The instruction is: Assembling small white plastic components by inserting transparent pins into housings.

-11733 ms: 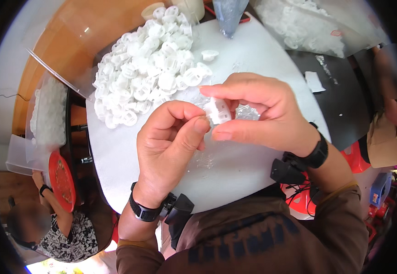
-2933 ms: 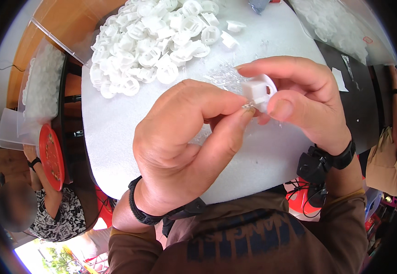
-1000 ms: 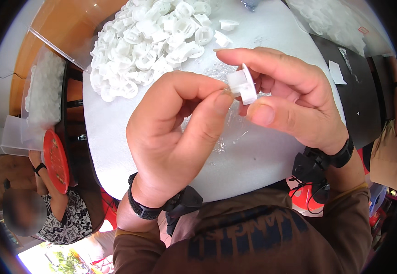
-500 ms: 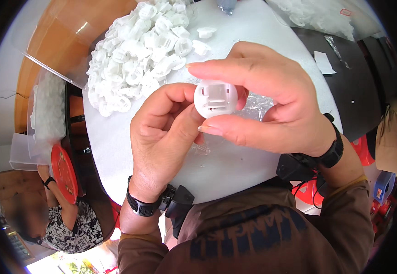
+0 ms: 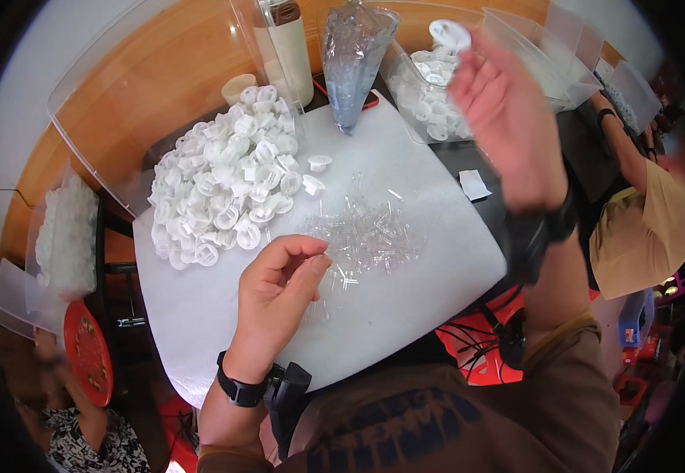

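My right hand [image 5: 504, 118], smeared by motion, is raised at the far right. At its fingertips is a white round plastic part [image 5: 448, 36], above a clear bin [image 5: 405, 118] of similar white parts. My left hand [image 5: 279, 296] is over the padded white table top [image 5: 405, 315], thumb and forefinger pressed together. Whatever that pinch may hold is too small to make out. Just beyond those fingers lies a scatter of thin clear plastic pins [image 5: 370, 236]. To the left is a large heap of white round parts [image 5: 224, 173], with two loose parts [image 5: 316, 173] beside it.
A bottle [image 5: 285, 55] and a plastic-wrapped bluish bundle [image 5: 352, 67] stand at the back. A paper scrap [image 5: 475, 185] lies at the right. Another person's arm [image 5: 622, 138] reaches in at the right; one more person [image 5: 82, 426] sits at lower left, near a red tray [image 5: 90, 355].
My hands have parted. The right has carried the white round part away, up and to the right over the bin. The left has let go of it and sunk lower. The view has shifted.
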Motion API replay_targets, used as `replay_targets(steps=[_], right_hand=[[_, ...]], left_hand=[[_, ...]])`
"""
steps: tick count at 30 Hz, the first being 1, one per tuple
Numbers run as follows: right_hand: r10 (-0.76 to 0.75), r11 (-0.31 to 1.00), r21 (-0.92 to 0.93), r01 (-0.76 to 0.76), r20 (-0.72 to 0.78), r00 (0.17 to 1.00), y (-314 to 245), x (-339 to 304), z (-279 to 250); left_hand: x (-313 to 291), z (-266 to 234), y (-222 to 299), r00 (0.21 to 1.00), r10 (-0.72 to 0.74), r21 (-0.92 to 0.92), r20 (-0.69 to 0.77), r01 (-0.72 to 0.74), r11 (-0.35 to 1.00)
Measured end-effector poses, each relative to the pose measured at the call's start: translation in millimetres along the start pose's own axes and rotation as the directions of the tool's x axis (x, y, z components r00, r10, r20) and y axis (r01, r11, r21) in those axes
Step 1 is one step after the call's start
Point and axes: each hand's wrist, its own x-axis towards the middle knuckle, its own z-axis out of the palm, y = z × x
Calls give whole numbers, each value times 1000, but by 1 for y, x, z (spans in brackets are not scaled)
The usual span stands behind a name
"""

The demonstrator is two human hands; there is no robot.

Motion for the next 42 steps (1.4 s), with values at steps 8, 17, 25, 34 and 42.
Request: replay_targets(steps=[8,17,25,34,42], right_hand=[[-148,987,-15,157,-443,884,4,26,-25],[289,927,-305,-218,213,933,77,-75,60],[511,860,-113,-498,178,841,112,-67,68],[430,896,-185,-404,130,894,117,-49,38],[479,831,-360,-423,79,874,120,-58,50]], left_hand=[[2,-3,-2,996,70,43,-50,-68,997],[16,-24,3,950,259,91,-172,-247,965],[5,-60,17,903,388,330,-186,-314,890],[31,-110,-14,979,166,580,-116,-69,812],[39,-93,-19,946,308,869,103,-236,435]])
